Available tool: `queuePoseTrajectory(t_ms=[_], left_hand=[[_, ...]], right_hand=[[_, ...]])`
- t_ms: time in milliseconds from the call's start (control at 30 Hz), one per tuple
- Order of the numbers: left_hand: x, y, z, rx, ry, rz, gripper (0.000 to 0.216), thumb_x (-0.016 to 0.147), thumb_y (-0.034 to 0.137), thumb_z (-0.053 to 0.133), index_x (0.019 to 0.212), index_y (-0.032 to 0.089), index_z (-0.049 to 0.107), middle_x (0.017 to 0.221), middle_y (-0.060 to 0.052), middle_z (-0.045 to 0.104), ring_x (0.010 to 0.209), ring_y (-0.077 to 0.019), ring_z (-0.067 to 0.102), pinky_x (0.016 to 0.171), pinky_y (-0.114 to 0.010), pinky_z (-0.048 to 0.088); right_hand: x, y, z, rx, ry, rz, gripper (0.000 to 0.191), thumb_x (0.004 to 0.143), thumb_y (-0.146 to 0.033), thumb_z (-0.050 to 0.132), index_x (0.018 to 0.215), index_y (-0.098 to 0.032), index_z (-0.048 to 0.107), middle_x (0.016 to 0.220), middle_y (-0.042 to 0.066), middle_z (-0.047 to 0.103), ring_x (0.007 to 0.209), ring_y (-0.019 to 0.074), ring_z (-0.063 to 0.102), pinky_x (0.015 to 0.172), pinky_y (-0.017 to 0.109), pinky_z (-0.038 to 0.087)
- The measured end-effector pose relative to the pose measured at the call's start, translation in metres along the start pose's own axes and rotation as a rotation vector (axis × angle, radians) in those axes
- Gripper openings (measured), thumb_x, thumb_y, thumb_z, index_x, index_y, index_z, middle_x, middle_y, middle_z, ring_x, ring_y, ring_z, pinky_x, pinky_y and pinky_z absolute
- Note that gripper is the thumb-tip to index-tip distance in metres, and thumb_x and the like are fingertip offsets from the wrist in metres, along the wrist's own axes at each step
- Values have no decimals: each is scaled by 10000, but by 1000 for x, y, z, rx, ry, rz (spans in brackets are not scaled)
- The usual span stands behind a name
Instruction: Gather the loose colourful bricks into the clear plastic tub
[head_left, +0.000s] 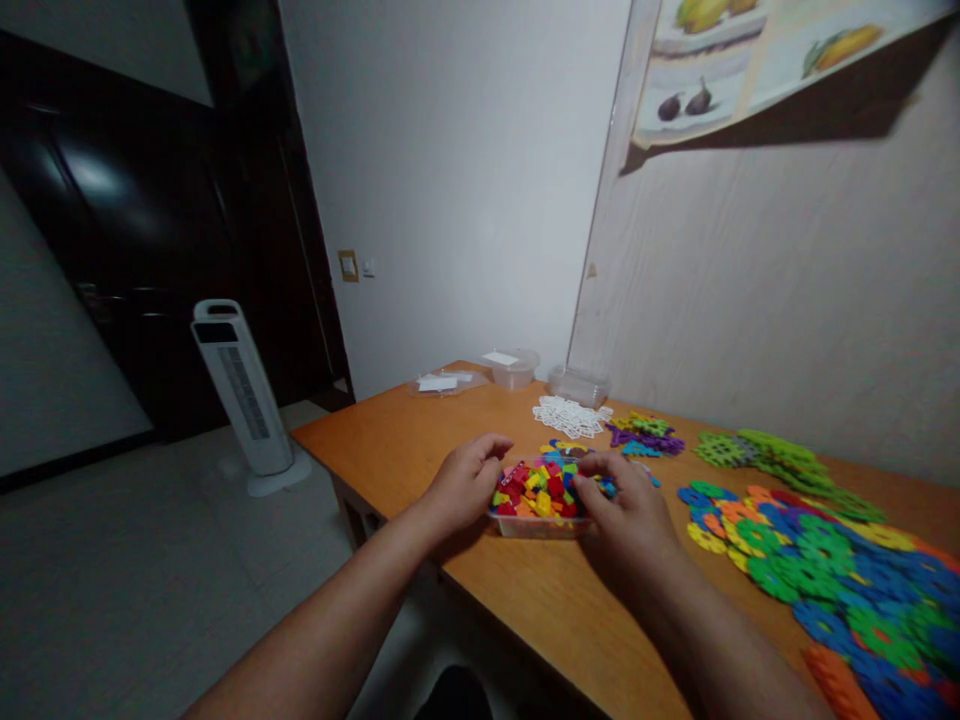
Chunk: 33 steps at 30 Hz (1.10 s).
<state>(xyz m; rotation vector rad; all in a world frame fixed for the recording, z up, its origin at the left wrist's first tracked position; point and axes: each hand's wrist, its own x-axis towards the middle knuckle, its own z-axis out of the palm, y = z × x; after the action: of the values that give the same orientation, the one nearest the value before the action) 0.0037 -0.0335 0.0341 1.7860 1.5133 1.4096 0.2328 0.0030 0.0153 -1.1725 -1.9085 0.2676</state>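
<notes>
Left hand [469, 482] grip curled closed on the left rim of a clear plastic tub [536, 527] of small multicoloured bricks [540, 492], right hand [628, 515] grip bent over the opposite rim, cannot tell if clasping, orange wooden worktop [420, 450] beneath

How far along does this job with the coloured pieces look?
Looks done: a white pile, a mostly purple pile and a green pile lie apart on the table. In hand: left hand and right hand grip a clear tub full of small mixed-colour blocks. Probably left: the big mixed pile at the right.
</notes>
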Motion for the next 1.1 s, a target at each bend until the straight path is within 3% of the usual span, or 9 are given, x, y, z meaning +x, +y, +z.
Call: queuePoseTrajectory(t_ms=[100, 200, 400, 567, 767, 867, 933, 1100], left_hand=[[-2, 2, -3, 14, -37, 9, 322, 838, 185, 510, 1049, 216, 752, 1041, -72, 741, 989, -232, 646, 919, -339, 480], [-2, 5, -5, 182, -130, 117, 302, 815, 174, 534, 998, 233, 766, 973, -63, 738, 950, -237, 622, 905, -354, 465], [-3, 22, -7, 422, -173, 282, 274, 903, 259, 516, 1033, 243, 757, 933, -83, 713, 952, -252, 585, 893, -371, 422], [-10, 36, -2, 519, -257, 328, 224, 868, 343, 618, 1030, 253, 743, 920, -79, 699, 959, -270, 566, 921, -407, 389], [-11, 36, 1, 427, -221, 333, 339, 912, 395, 579, 1200, 249, 681, 1145, -86, 704, 1090, -273, 571, 976, -407, 371], [-10, 35, 1, 463, -251, 305, 364, 881, 395, 625, 1217, 266, 680, 1111, -83, 714, 1056, -280, 586, 964, -420, 375], [-10, 34, 1, 505, -281, 270, 325, 887, 361, 609, 1190, 279, 694, 1070, -74, 722, 1027, -276, 594, 960, -429, 381], [-10, 37, 4, 538, -272, 285, 326, 959, 349, 495, 1223, 258, 664, 1154, -69, 703, 1110, -252, 582, 1012, -429, 381]], right_hand=[[1, -2, 1, 24, -21, -28, 219, 896, -378, 537, 946, -237, 696, 1004, 53, 707, 972, 229, 601, 846, 353, 437], [5, 0, 1, 14, -88, -55, 241, 886, -365, 521, 840, -235, 718, 940, 47, 719, 943, 235, 608, 852, 367, 433], [7, 14, -8, 99, 64, 228, 257, 877, -410, 512, 901, -234, 698, 882, 34, 716, 835, 223, 634, 719, 325, 438], [7, 18, -9, 86, 41, 325, 283, 879, -453, 501, 875, -236, 683, 800, 15, 695, 759, 211, 624, 655, 310, 410], [7, 14, -5, 39, -33, 246, 324, 900, -465, 475, 921, -221, 687, 829, 35, 691, 750, 209, 614, 654, 319, 420], [7, 13, -2, 23, -22, 82, 317, 887, -431, 497, 978, -210, 705, 967, 69, 690, 896, 226, 610, 792, 353, 449], [7, 13, 0, 1, -33, -13, 277, 878, -394, 505, 912, -213, 712, 975, 72, 682, 955, 231, 588, 874, 372, 435], [6, 14, 2, -73, -8, 14, 245, 869, -349, 492, 831, -224, 700, 923, 64, 669, 926, 229, 570, 874, 376, 422]])
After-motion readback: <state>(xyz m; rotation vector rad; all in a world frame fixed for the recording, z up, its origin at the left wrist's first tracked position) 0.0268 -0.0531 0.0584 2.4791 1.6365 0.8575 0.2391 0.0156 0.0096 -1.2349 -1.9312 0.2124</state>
